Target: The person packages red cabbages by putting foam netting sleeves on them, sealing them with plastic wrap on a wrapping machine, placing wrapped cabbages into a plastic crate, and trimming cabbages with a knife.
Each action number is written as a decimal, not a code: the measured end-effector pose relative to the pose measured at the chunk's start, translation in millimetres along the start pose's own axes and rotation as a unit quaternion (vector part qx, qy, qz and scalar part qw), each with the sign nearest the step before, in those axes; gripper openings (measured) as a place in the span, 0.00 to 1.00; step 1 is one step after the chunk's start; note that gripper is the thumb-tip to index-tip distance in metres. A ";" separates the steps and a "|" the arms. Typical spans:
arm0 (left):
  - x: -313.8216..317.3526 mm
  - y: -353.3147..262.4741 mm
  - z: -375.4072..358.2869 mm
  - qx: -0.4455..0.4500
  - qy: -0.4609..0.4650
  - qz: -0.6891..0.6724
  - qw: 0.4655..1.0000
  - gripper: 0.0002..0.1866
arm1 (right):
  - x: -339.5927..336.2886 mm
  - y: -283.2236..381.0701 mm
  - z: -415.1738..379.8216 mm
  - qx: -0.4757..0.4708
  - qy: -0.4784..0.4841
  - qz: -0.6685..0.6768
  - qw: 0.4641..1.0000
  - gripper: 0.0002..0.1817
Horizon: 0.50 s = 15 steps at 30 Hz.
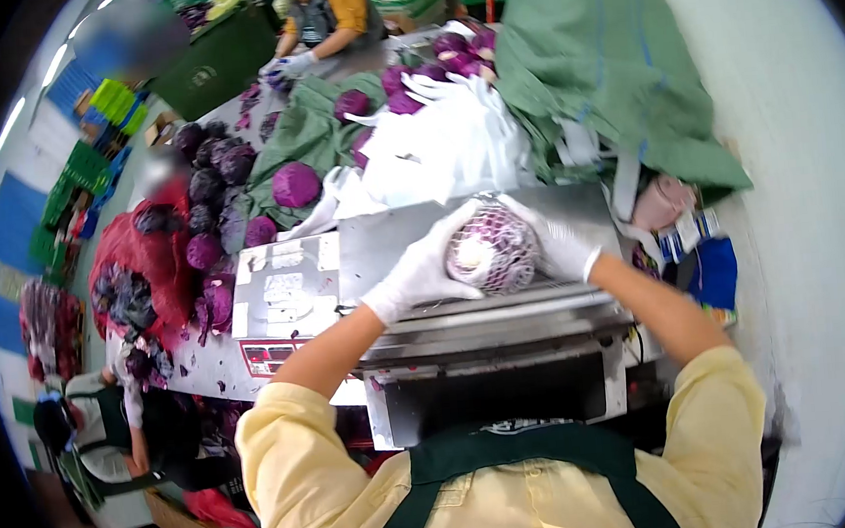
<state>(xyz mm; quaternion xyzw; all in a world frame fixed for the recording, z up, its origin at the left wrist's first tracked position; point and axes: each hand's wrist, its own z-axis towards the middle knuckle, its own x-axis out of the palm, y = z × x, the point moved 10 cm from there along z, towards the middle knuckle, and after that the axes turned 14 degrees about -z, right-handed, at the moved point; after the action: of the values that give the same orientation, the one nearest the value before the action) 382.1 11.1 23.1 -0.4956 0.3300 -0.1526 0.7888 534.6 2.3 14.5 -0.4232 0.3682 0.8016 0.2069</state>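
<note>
A red cabbage [496,250] in a white foam net sits between my two gloved hands over the steel top [372,258] of a machine. My left hand [425,272] cups its left side, thumb low along the front. From the right, my right hand [562,245] presses against it, with the fingers partly behind the cabbage. A pale cut stem shows through the mesh, facing the left hand. Just beyond lies a heap of white foam nets [453,147].
Left of the steel top is a control panel [287,285]. Loose red cabbages [295,185] lie on green cloth, near a red mesh sack [144,261]. A large green sack [605,61] stands at back right. Co-workers work at the far side [329,23] and lower left [108,428].
</note>
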 end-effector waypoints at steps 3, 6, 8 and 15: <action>-5.0 35.3 -6.1 -0.175 -0.079 -0.069 0.979 0.48 | 23.8 -10.0 -16.8 0.155 0.079 0.204 0.964 0.47; 34.3 53.5 -41.0 -0.270 -0.033 -0.248 0.930 0.42 | 25.5 36.9 -45.0 0.167 0.173 0.307 0.921 0.55; 75.9 -39.0 -78.5 -0.411 0.061 -0.457 0.787 0.43 | 29.0 73.0 -88.3 0.218 0.250 0.370 0.868 0.52; 187.9 9.2 -217.7 -0.553 0.003 -0.596 0.583 0.43 | 107.4 143.1 -222.5 0.437 0.332 0.617 0.564 0.32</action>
<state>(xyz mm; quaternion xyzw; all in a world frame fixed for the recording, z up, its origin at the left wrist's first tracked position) 373.1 -239.7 -117.7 -0.9208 -0.0164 -0.3782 0.0937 499.9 -257.9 -97.8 -0.1870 0.8876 0.2783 -0.3158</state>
